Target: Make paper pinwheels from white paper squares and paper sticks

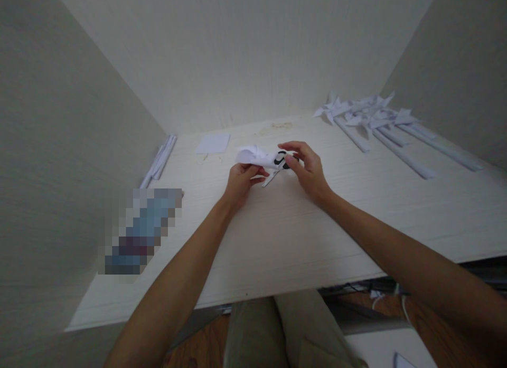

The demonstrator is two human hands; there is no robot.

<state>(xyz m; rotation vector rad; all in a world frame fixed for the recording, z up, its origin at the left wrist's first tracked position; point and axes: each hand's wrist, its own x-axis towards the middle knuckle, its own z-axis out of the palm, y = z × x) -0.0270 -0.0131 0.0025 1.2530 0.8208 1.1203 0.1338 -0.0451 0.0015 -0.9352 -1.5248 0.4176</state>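
My left hand pinches a piece of white paper, curled into a loop at its left side, between thumb and fingers. Just right of it, a pair of scissors with black handles lies low over the table, its blade pointing down and left. The paper covers part of the scissors. My right hand curves around the scissors' handles, with the thumb against them and the index finger stretched above.
Several paper pinwheels with rolled paper sticks lie at the back right. Rolled paper tubes rest by the left wall, near a flat paper square. A blurred-out object lies at the left. Walls enclose the white table.
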